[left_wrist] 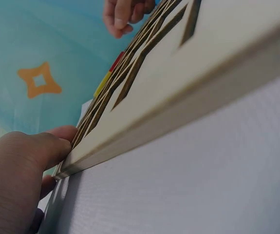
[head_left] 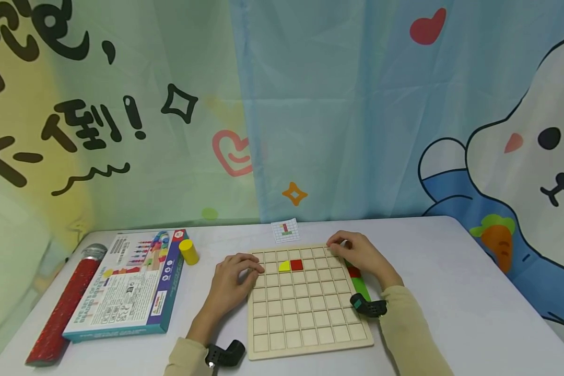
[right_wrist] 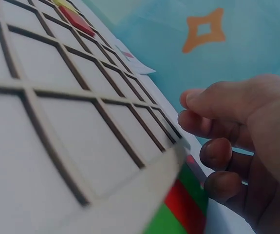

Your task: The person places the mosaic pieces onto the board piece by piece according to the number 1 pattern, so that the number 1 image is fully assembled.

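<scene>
A pale wooden grid board (head_left: 310, 318) lies on the table. My left hand (head_left: 232, 282) pinches its far left edge; in the left wrist view the thumb is on top and a finger lies below the edge. A yellow square (head_left: 284, 266) and a red square (head_left: 296, 265) sit side by side in cells of a far row. My right hand (head_left: 357, 253) is by the far right corner, its fingers (right_wrist: 217, 153) loosely curled with nothing between them. Beside the board's right edge lie green (head_left: 361, 288) and red (head_left: 354, 272) pieces, partly hidden.
Behind the board lies a small printed grid card (head_left: 285, 231). On the left are a flat game box (head_left: 122, 282), a yellow cylinder (head_left: 188, 252) and a long red tube (head_left: 68, 308) with a silver end. A printed curtain (head_left: 310, 130) hangs behind the white table (head_left: 474, 303).
</scene>
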Motion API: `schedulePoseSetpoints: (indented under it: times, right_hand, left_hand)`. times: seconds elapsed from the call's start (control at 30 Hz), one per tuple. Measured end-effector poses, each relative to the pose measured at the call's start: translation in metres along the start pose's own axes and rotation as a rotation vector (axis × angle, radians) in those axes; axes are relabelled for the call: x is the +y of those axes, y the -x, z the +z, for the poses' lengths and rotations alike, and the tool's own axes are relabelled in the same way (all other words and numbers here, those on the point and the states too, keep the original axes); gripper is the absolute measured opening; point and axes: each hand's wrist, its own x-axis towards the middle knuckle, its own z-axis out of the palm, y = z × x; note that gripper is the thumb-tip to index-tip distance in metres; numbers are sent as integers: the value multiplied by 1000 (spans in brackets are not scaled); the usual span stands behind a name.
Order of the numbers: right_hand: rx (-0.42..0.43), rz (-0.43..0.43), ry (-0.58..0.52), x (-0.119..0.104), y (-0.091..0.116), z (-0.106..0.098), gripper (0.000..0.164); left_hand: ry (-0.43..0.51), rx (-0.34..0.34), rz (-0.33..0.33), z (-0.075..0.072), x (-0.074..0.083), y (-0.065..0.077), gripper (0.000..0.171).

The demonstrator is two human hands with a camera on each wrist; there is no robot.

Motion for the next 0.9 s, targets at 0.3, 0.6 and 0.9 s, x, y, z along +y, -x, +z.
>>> schedulePoseSetpoints:
  times: [0.3, 0.6, 0.9]
  right_hand:
    - [43, 34, 48, 13, 3, -6, 16]
    - [71, 46, 85, 23, 8, -14, 16]
    - [96, 87, 112, 30, 13, -21, 14]
  left_hand:
    - [1, 10, 28, -1, 0, 1, 16]
    - [-2, 9, 30, -2, 2, -1, 15]
    - [-3, 0, 15, -2, 2, 0, 15]
